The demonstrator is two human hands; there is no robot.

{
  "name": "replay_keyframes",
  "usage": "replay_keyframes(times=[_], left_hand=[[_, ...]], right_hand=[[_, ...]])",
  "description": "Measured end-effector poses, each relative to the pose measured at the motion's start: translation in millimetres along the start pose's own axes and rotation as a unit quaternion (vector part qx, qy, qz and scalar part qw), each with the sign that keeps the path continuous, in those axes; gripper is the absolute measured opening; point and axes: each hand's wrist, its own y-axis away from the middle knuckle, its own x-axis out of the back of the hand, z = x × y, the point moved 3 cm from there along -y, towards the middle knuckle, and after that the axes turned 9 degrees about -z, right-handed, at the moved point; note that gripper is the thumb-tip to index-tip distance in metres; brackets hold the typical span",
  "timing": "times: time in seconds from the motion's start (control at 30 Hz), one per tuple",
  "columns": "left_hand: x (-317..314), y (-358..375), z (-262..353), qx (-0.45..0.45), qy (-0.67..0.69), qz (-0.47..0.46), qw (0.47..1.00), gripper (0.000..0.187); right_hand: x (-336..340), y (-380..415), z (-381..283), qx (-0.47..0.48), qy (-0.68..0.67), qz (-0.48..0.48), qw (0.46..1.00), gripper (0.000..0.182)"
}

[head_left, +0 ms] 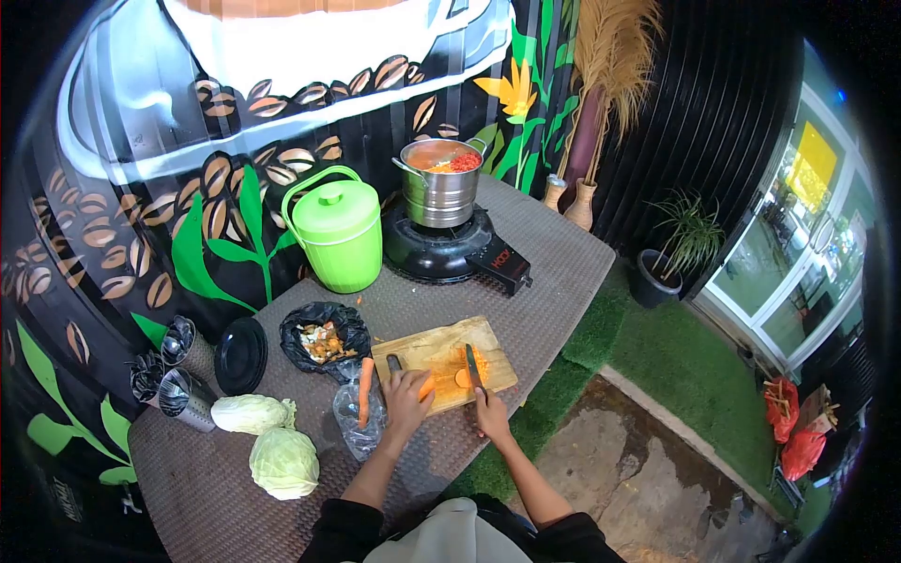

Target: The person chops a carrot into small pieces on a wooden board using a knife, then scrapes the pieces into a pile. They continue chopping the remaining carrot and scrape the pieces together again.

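Note:
A wooden cutting board (446, 340) lies near the table's front edge. My right hand (491, 415) is closed around the handle of a knife (473, 364), whose blade points away from me over the board. Beside the blade are chopped orange carrot bits (481, 362) and a cut piece (462, 378). My left hand (409, 400) rests at the board's left side, its fingers round a carrot piece (427, 387). A dark-handled utensil (393, 362) lies just beyond that hand. Left of the board, a whole carrot (365, 392) lies on a clear plastic bag (353, 422).
Behind the board, a steel pot (438, 195) stands on a black stove (434, 251) beside a green lidded bucket (340, 239). A black bag of scraps (326, 340), napa cabbage (251, 414), round cabbage (284, 464), black plates (241, 356) and metal utensil holders (186, 402) are at left.

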Motion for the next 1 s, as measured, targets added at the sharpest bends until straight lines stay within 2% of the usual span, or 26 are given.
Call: replay_keyframes(times=[0.07, 0.1, 0.17, 0.33, 0.43, 0.5, 0.6, 0.67, 0.73, 0.9, 0.97, 1.0], left_hand=[[-8.6, -11.9, 5.6, -0.054, 0.011, -0.021, 0.998, 0.033], [-12.4, -21.2, 9.2, -0.057, 0.012, -0.021, 0.998, 0.033], [-26.4, -32.6, 19.8, -0.100, -0.058, -0.071, 0.991, 0.024], [-55.0, -33.4, 15.5, -0.089, -0.073, -0.082, 0.990, 0.020], [-59.6, -35.0, 15.4, -0.101, -0.059, -0.052, 0.992, 0.020], [-59.0, -35.8, 18.6, -0.108, -0.043, -0.038, 0.993, 0.020], [-57.0, -45.7, 26.5, -0.057, -0.059, -0.082, 0.993, 0.023], [-56.7, -54.7, 31.1, -0.009, -0.107, -0.173, 0.979, 0.031], [-62.7, -58.0, 28.2, -0.010, -0.093, -0.167, 0.982, 0.033], [-67.8, -66.1, 25.3, 0.014, -0.017, -0.140, 0.990, 0.033], [-59.2, -68.9, 25.3, 0.089, 0.065, -0.189, 0.976, 0.023], [-63.7, -70.3, 18.4, 0.090, 0.065, -0.189, 0.976, 0.023]], right_hand=[[15.2, 12.3, -15.7, -0.084, -0.065, -0.028, 0.994, 0.044], [14.5, 10.5, -4.8, -0.034, -0.015, 0.025, 0.999, 0.042], [6.2, 5.0, 24.8, -0.025, -0.017, 0.036, 0.999, 0.041], [5.8, 13.5, 33.4, 0.018, -0.007, 0.078, 0.997, 0.040], [12.4, 25.8, 17.8, -0.100, -0.083, -0.023, 0.991, 0.047], [14.4, 26.8, 12.0, -0.094, -0.082, -0.031, 0.992, 0.047], [23.9, 29.1, 1.3, -0.091, -0.091, -0.054, 0.990, 0.047], [33.0, 32.5, -9.3, -0.095, -0.102, -0.070, 0.988, 0.046], [43.9, 32.7, -13.7, -0.089, -0.074, -0.078, 0.990, 0.046], [46.2, 27.1, 4.6, -0.090, -0.100, -0.074, 0.988, 0.044], [47.4, 26.4, 7.9, -0.099, -0.106, -0.072, 0.987, 0.043], [47.4, 25.6, 8.1, -0.100, -0.105, -0.080, 0.986, 0.042]])
